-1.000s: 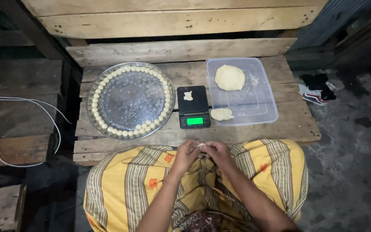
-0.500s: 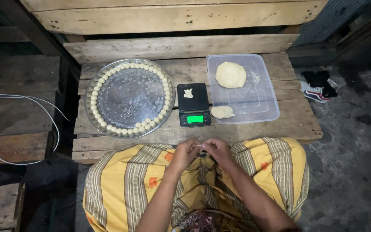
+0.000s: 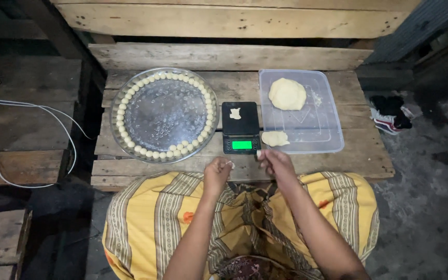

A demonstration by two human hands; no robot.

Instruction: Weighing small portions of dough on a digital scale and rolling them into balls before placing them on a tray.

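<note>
Judging by how the dough balls (image 3: 122, 110) lie, the rolling is well under way but far from finished: they form a single ring around the rim of the round glass tray (image 3: 164, 114), up and to the left of the left hand (image 3: 218, 172), and the whole middle of that tray is bare. The left hand is curled closed around a small pale bit of dough (image 3: 230, 164) that peeks out at its fingertips, held over the near edge of the wooden table (image 3: 234, 85), just above the lap in the yellow striped cloth (image 3: 146, 223). The right hand (image 3: 276, 162) sits just beside it, apart from it, fingers bent and pinched together; whether it grips a crumb of dough or nothing I cannot tell. Directly ahead of both hands stands a small black scale (image 3: 241, 127) with its green screen lit and a scrap of dough (image 3: 235, 113) lying on its plate. Ahead and to the right of the right hand is a clear plastic tray (image 3: 327, 135), holding a small flat piece of dough (image 3: 275, 138) at its near corner and a big lump of dough (image 3: 287, 94) farther back. That big lump suggests much dough is left to portion, weigh and roll, so I would put the work at well under half done.
</note>
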